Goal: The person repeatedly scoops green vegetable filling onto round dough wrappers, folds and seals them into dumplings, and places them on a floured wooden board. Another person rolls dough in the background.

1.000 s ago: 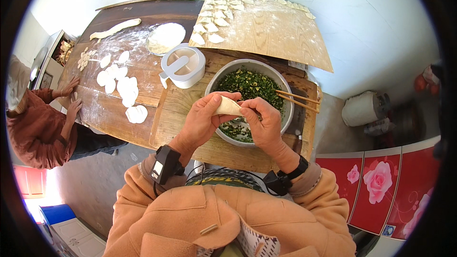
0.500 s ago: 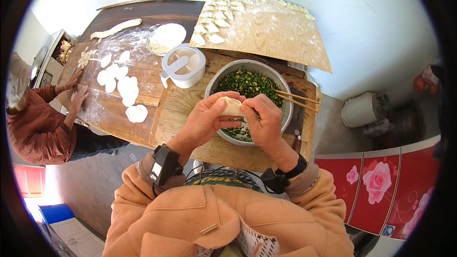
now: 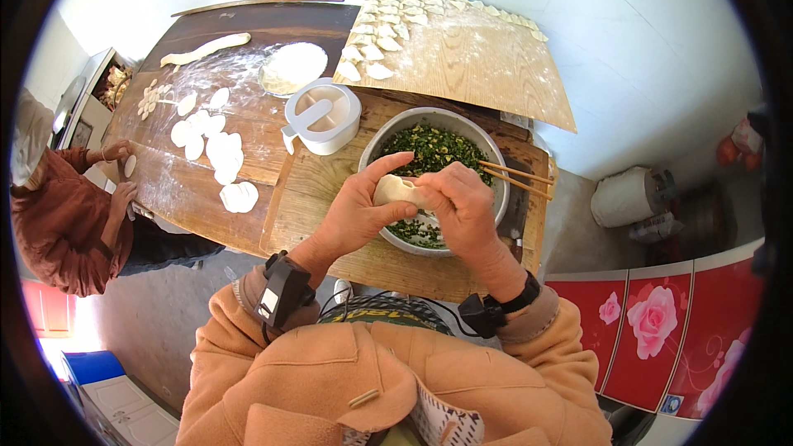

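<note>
A pale folded dumpling (image 3: 395, 191) is held over the metal bowl (image 3: 369, 147) of chopped green filling (image 3: 438, 143). My left hand (image 3: 355, 208) cradles it with thumb and fingers on its left side, the index finger raised along the top. With fingers pinched together, my right hand (image 3: 464, 205) grips the dumpling's right end. Two wooden chopsticks (image 3: 520, 175) rest across the bowl's right rim, just beyond my right hand. Part of the filling and bowl is hidden behind my hands.
Rows of dumplings (image 3: 388, 29) lie on a floured board (image 3: 487, 66) at the back. A white lidded container (image 3: 329, 128), a flour bowl (image 3: 293, 68), round wrappers (image 3: 221, 153) and a dough roll (image 3: 205, 49) are to the left. Another person (image 3: 70, 206) works at the table's left end.
My left thumb has come down below the dumpling and the index finger has lifted; the dumpling is turned slightly. The other person's hands have drawn back toward the table edge.
</note>
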